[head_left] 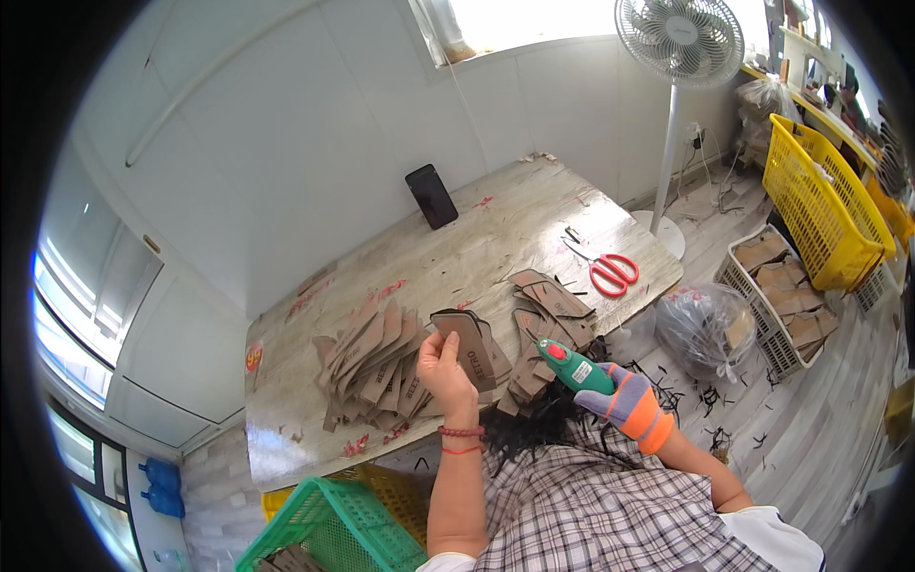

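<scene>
– Pinching what with the bare left hand [446, 374]?
– Holding a flat brown piece [469, 355] between thumb and fingers, at the near side of the bench [357, 272].
– And with the gloved right hand [624, 402]?
– Wrapping it around a green handheld tool [577, 369], to the right of the piece.
– Seeing anything close by?
– Yes, spotting a fanned pile [376, 367] to the left, a smaller pile [558, 300] to the right.
– And farther out?
– Noticing red-handled scissors [612, 275], plus a dark phone [432, 196] tilted near the wall [315, 162].
</scene>
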Action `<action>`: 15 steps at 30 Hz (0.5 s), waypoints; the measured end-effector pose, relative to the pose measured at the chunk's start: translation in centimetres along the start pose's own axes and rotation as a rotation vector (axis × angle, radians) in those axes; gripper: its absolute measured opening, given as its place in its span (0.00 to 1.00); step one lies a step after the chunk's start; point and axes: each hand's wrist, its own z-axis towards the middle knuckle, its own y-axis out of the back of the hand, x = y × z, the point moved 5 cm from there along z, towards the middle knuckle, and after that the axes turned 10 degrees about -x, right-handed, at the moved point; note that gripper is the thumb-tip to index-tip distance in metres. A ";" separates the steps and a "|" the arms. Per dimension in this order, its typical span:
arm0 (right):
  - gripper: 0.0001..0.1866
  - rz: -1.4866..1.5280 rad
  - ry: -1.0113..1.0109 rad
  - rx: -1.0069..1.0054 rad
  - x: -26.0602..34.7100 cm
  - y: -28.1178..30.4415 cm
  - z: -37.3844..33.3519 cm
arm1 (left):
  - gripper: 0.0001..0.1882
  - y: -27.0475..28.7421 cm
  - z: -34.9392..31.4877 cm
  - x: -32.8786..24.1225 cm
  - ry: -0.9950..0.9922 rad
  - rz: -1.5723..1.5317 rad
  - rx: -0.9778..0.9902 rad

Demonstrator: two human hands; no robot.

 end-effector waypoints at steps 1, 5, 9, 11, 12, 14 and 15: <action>0.30 0.013 -0.008 -0.004 0.2 -0.1 0.0 | 0.04 -0.9 -0.7 -1.2 0.055 -0.052 0.000; 0.30 0.047 0.062 -0.017 1.1 -0.5 0.0 | 0.05 -2.3 -2.2 -1.4 0.221 -0.199 0.057; 0.29 0.023 0.044 0.011 2.1 -0.1 -0.3 | 0.06 -3.3 -3.8 -0.5 0.287 -0.229 0.087; 0.28 0.073 0.015 0.001 1.9 0.2 -0.3 | 0.06 -3.5 -4.3 0.1 0.299 -0.212 0.100; 0.28 0.101 0.000 -0.002 1.7 0.2 -0.3 | 0.06 -3.5 -4.4 0.4 0.306 -0.197 0.109; 0.28 0.131 -0.006 -0.013 1.7 0.3 -0.3 | 0.06 -3.6 -4.8 0.7 0.310 -0.190 0.120; 0.28 0.146 -0.010 -0.019 1.6 0.4 -0.2 | 0.06 -3.8 -5.0 0.7 0.308 -0.197 0.123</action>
